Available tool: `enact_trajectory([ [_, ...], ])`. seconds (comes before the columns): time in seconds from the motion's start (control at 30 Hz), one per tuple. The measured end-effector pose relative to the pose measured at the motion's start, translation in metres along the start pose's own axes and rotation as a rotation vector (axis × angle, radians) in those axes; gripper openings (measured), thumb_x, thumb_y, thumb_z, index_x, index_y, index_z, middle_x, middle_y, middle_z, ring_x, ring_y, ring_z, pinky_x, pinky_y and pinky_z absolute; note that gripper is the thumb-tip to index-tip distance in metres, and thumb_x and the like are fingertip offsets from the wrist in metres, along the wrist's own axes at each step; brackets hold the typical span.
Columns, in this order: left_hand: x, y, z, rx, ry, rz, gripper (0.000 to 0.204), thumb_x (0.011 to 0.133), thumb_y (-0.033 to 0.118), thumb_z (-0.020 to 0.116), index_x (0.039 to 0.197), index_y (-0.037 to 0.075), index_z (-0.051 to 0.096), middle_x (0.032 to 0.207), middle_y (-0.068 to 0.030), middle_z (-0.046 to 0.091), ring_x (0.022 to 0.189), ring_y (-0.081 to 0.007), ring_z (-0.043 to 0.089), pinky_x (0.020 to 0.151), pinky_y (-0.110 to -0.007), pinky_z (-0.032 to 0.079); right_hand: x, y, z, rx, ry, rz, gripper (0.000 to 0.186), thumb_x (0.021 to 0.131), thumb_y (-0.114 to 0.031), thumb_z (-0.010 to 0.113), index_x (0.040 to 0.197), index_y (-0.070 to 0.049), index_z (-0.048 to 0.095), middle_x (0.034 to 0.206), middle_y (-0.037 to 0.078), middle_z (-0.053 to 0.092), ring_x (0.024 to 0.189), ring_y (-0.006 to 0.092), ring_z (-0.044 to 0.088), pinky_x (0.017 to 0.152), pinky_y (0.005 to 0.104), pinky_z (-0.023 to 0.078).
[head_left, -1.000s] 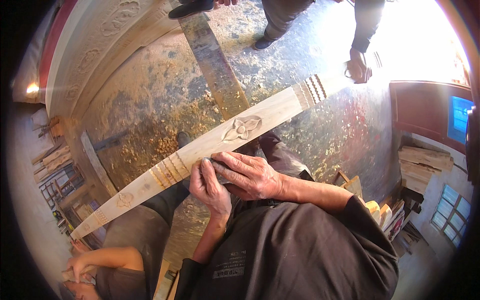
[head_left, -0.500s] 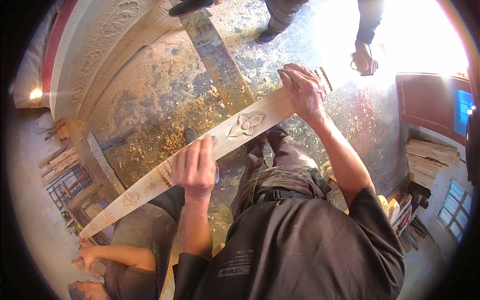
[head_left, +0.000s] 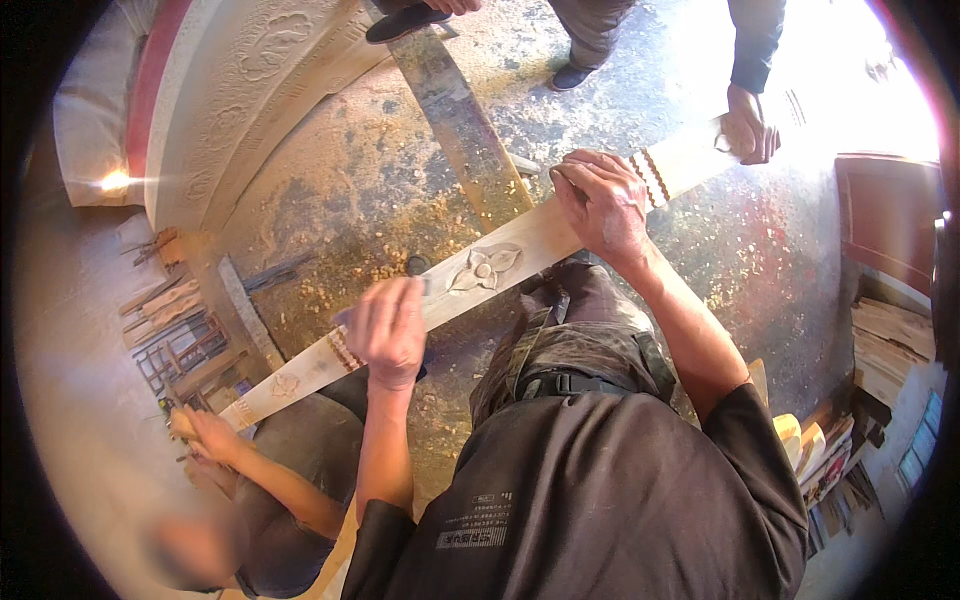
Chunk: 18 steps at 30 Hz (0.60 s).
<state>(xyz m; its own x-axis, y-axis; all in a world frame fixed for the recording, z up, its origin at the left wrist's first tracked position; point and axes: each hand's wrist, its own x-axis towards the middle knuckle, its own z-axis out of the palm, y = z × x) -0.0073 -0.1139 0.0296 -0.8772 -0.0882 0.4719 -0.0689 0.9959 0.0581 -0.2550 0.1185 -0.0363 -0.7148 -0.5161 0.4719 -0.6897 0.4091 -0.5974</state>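
Note:
A long, pale wooden board (head_left: 535, 238) slants across my front, with a carved flower and rows of beads in relief. My right hand (head_left: 603, 205) grips its upper right part, fingers bent over the wood beside a bead row. Between the flower and the lower bead row, my left hand (head_left: 384, 330) is curled over the board. A greyish edge shows at its fingertips, but I cannot make out the piece it holds. The hand is slightly blurred.
A co-worker's hand (head_left: 748, 125) lies at the board's far right end. Another person's hands (head_left: 210, 440) are by its narrow left end. A plank (head_left: 450, 110) crosses the shaving-strewn floor (head_left: 340, 150). A large carved curved panel (head_left: 225, 110) stands upper left; stacked wood (head_left: 885, 345) lies right.
The view has shifted, so the floor and surroundings appear further right. The hands of the person at lower left have risen beside the board's narrow end. My right hand keeps its grip.

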Motion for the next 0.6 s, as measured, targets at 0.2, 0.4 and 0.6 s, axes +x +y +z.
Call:
enact_trajectory([
  [0.2, -0.008, 0.008, -0.011, -0.113, -0.18, -0.065, 0.029, 0.09, 0.002, 0.086, 0.116, 0.016, 0.087, 0.117, -0.0058, 0.079, 0.106, -0.0297, 0.079, 0.089, -0.043, 0.064, -0.001, 0.007, 0.0, 0.039, 0.0, -0.025, 0.007, 0.096, -0.012, 0.083, 0.096, -0.005, 0.082, 0.103, 0.011, 0.084, 0.102, 0.0304, 0.081, 0.094, 0.0443, 0.061],
  [0.4, 0.007, -0.005, -0.021, -0.036, -0.26, 0.083, 0.037, 0.089, 0.004, 0.083, 0.122, 0.02, 0.089, 0.114, -0.0034, 0.075, 0.103, -0.0282, 0.075, 0.086, -0.043, 0.062, -0.004, 0.009, -0.002, 0.049, -0.006, -0.017, 0.006, 0.095, -0.011, 0.084, 0.096, -0.005, 0.082, 0.102, 0.01, 0.084, 0.101, 0.0296, 0.081, 0.092, 0.0438, 0.061],
  [0.6, 0.001, -0.013, -0.021, -0.048, -0.263, 0.204, 0.038, 0.086, 0.007, 0.083, 0.121, 0.02, 0.09, 0.11, -0.0015, 0.072, 0.1, -0.0258, 0.074, 0.083, -0.042, 0.062, -0.005, 0.003, -0.001, 0.028, 0.006, 0.035, 0.008, 0.094, -0.006, 0.085, 0.1, -0.001, 0.082, 0.107, 0.015, 0.085, 0.106, 0.0337, 0.082, 0.096, 0.045, 0.062],
])
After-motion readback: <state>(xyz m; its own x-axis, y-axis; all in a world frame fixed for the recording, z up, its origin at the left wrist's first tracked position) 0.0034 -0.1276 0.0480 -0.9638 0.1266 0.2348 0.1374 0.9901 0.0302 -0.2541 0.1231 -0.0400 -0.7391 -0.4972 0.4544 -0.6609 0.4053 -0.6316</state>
